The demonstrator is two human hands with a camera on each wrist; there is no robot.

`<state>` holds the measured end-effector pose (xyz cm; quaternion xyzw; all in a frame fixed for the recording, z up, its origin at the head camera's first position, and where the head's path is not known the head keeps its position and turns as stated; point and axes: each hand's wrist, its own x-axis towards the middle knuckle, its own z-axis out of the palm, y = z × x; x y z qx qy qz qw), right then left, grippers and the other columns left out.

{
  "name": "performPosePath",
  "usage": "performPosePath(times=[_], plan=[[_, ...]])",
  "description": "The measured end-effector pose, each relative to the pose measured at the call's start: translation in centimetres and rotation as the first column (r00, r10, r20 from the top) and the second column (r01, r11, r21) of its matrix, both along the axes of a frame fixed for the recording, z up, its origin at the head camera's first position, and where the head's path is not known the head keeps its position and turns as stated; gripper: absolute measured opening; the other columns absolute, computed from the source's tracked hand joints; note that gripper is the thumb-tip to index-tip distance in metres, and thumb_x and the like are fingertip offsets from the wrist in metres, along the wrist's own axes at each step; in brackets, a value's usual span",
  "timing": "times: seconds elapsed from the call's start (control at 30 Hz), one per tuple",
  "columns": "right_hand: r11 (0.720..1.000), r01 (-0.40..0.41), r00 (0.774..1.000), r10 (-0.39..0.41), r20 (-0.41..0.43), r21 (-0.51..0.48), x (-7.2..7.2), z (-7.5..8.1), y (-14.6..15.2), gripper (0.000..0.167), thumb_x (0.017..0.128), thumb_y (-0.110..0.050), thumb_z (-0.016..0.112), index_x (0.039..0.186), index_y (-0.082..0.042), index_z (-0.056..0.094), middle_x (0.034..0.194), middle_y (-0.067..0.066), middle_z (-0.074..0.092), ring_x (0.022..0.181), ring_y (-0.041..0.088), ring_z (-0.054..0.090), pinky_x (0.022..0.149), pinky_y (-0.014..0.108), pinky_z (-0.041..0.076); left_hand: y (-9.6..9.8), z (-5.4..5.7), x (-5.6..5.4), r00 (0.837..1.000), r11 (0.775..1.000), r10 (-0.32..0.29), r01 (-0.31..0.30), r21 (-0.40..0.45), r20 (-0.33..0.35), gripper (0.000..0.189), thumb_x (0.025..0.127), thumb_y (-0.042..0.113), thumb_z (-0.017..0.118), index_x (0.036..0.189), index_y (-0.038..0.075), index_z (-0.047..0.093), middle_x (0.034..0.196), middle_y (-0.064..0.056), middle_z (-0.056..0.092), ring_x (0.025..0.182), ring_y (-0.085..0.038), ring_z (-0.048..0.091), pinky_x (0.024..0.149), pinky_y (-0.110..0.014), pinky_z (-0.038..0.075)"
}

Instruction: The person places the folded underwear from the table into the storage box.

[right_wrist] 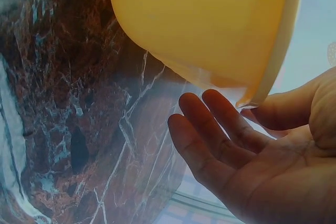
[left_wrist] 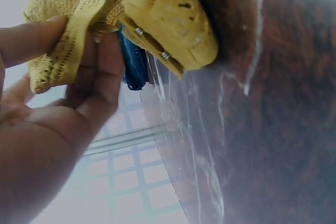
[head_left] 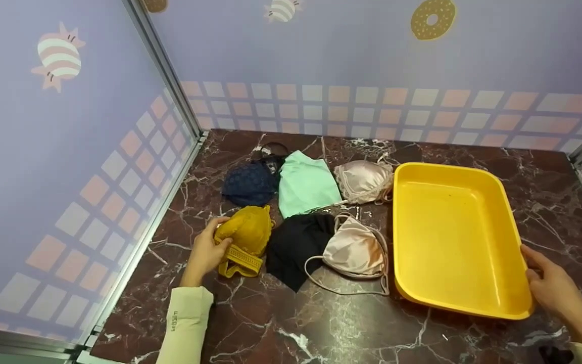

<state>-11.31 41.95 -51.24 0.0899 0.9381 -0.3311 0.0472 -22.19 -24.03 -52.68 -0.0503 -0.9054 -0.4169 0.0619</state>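
Observation:
My left hand (head_left: 208, 248) pinches a mustard-yellow bra (head_left: 248, 230), with thumb and fingers at its side band. Up close in the left wrist view, the lace band and the hook fastening of this bra (left_wrist: 168, 19) show. At the right, my right hand (head_left: 553, 285) holds the edge of a yellow plastic tray (head_left: 447, 237) with thumb and a finger. The other fingers (right_wrist: 210, 140) spread loosely beneath the rim in the right wrist view. Inside the tray no garment is seen.
Beside the yellow bra lie a navy bra (head_left: 249, 183), a mint-green garment (head_left: 306, 184), a pale satin bra (head_left: 364, 181), a black garment (head_left: 298, 247) and a pink satin bra (head_left: 354, 250) with looped straps. Patterned panels (head_left: 296, 60) enclose the dark marbled table (head_left: 271, 323).

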Motion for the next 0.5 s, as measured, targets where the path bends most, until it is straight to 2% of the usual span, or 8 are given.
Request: performPosePath(times=[0.27,0.5], plan=[[1.0,0.029,1.0,-0.029,0.011,0.009,-0.1,-0.5,0.0,0.052,0.098,-0.001,0.035,0.146,0.008,0.017,0.121,0.04,0.04,0.086,0.038,0.056,0.056,0.031,0.048,0.3,0.5,0.4,0.989,0.997,-0.05,0.057,0.046,-0.14,0.047,0.08,-0.006,0.068,0.122,0.013,0.059,0.117,-0.013,0.062,0.105,-0.029,0.058,0.089,-0.045,0.043],[0.999,0.037,0.999,-0.036,0.015,-0.008,-0.1,-0.5,-0.2,0.052,0.098,0.0,0.033,0.146,0.007,0.014,0.122,0.042,0.039,0.085,0.037,0.057,0.055,0.031,0.049,0.9,2.1,1.1,0.975,0.987,-0.09,0.114,0.112,-0.203,0.046,0.083,-0.008,0.065,0.123,0.012,0.058,0.119,-0.007,0.061,0.105,-0.022,0.058,0.087,-0.04,0.045]])
